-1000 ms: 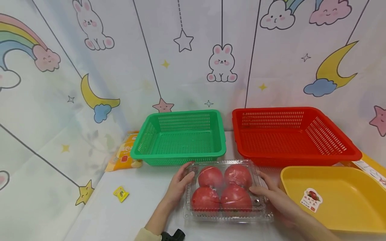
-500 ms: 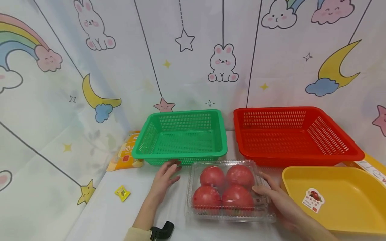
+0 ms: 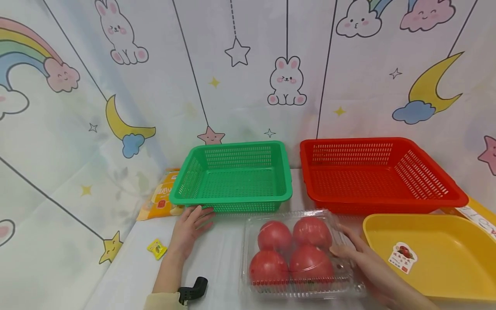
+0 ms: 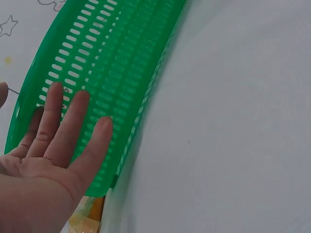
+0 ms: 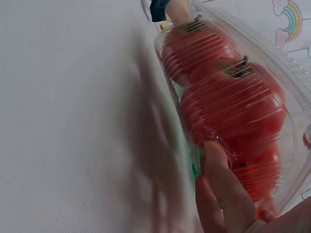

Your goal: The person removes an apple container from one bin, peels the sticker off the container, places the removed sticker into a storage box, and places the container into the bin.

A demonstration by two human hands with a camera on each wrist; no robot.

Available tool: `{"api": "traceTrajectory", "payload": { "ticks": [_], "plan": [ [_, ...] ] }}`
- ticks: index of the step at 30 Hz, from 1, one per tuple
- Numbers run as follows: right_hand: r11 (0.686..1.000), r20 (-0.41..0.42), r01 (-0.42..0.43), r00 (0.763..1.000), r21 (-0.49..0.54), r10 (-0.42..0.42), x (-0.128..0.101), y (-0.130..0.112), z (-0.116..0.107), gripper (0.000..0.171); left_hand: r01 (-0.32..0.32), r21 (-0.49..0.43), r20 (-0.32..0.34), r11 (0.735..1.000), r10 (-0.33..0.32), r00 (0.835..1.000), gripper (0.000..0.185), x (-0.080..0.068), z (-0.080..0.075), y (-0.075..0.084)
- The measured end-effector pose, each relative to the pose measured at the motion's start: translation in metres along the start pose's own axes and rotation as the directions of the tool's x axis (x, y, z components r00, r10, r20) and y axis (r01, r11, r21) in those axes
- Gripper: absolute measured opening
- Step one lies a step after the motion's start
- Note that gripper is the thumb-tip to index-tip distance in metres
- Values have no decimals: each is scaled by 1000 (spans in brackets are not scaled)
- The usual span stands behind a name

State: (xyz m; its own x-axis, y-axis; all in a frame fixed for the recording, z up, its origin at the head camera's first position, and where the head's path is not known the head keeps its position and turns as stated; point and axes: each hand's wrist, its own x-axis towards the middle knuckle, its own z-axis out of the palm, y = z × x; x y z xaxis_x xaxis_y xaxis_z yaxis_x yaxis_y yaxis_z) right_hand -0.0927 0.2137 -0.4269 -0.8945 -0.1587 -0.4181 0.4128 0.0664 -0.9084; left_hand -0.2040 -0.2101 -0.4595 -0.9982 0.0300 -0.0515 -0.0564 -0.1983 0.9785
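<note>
A clear plastic clamshell box [image 3: 298, 293] with several red tomatoes [image 3: 311, 262] inside is at the front middle in the head view. My right hand [image 3: 358, 254] grips its right side, thumb on top. In the right wrist view the fingers [image 5: 218, 179] hold the box's edge, and a shadow falls on the tabletop beside it, so the box looks lifted off the table. Left of the box, apart from it, my left hand [image 3: 188, 230] has its fingers spread and holds nothing. It is nearest to the front of the green basket [image 3: 232, 201]; whether it touches cannot be told.
A red basket [image 3: 368, 207] stands at the back right, with a yellow tray [image 3: 438, 254] in front of it. An orange snack bag [image 3: 159, 202] is beside the green basket. A small yellow packet [image 3: 157, 249] lies at the left on the white table [image 3: 131, 275].
My left hand has let go of the box's left side and moved left. My right hand has kept its grip, and the box has risen and shifted slightly to the right.
</note>
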Motion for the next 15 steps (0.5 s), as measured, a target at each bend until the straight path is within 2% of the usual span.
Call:
{"api": "traceTrajectory", "payload": {
  "ticks": [5, 8, 15],
  "plan": [
    [995, 73, 26, 997, 100, -34, -7, 0, 0, 81, 1, -26, -36, 1000, -2, 999, 44, 1, -6, 2],
    [992, 101, 28, 994, 122, -40, -11, -3, 0, 79, -4, -36, -58, 999, 2, 998, 43, 1, -8, 3],
    [996, 58, 38, 997, 78, -42, -12, -23, 7, 79, -36, -89, -125, 995, 24, 992, 38, 4, -10, 6]
  ]
}}
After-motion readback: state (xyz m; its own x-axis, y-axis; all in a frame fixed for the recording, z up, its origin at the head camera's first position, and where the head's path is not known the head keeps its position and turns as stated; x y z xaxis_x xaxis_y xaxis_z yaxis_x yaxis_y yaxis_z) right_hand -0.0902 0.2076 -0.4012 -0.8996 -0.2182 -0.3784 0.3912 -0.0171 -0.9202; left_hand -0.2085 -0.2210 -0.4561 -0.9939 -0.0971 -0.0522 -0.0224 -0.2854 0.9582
